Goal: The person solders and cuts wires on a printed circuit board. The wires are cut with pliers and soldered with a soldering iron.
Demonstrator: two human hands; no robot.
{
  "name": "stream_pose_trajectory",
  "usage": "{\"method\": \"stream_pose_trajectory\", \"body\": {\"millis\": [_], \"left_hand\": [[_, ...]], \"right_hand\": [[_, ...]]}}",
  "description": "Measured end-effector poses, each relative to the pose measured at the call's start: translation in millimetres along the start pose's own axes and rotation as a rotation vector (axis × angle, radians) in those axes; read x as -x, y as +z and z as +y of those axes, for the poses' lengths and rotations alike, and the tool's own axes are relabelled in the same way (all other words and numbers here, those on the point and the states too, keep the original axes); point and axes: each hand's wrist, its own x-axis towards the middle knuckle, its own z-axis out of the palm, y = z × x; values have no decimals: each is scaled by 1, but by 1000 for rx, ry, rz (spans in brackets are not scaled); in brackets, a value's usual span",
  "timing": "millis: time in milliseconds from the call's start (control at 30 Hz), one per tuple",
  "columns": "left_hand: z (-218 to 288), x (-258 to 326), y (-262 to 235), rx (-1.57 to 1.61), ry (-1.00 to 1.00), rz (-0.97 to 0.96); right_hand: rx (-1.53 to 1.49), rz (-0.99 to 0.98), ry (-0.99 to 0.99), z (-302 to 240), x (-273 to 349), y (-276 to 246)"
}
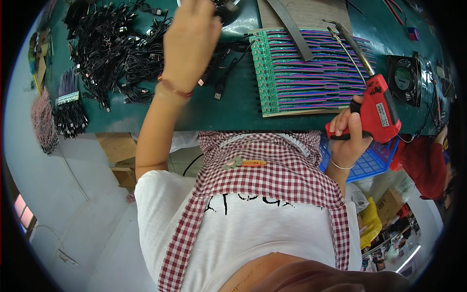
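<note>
My right hand (351,131) is wrapped round the handle of a red and black soldering gun (382,112). Its metal tip and a thin feed tube point up and left, over the far right of a panel of green circuit boards (264,73). Rows of pink, blue and black wires (316,80) run across this panel. My left hand (192,41) reaches far over the table, beside a white bowl (236,12) with dark contents cut by the top edge. Motion smears its fingers, so whatever it may hold cannot be made out.
Black USB cables (116,53) lie heaped on the green table (170,117) at the left. A grey flat strip (292,31) rests across the wires. To the right stands a black fan (404,80). Below the table edge is a blue basket (369,160); another person's red sleeve (423,165) shows far right.
</note>
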Motion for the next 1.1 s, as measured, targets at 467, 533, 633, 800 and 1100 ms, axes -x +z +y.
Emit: {"method": "stream_pose_trajectory", "body": {"millis": [467,533,633,800,1100], "left_hand": [[76,57,-40,1649,-807,44],[79,61,-40,1681,-852,-14],[78,71,-43,1710,-914,-112],[79,76,-47,1687,-878,-143],[88,59,-53,512,-11,-180]], "right_hand": [[-113,-213,158,-6,-9,56],[-32,-204,99,-3,-11,54],[125,-204,14,0,-13,53],[185,-211,45,5,-11,49],[255,-266,100,2,0,49]]}}
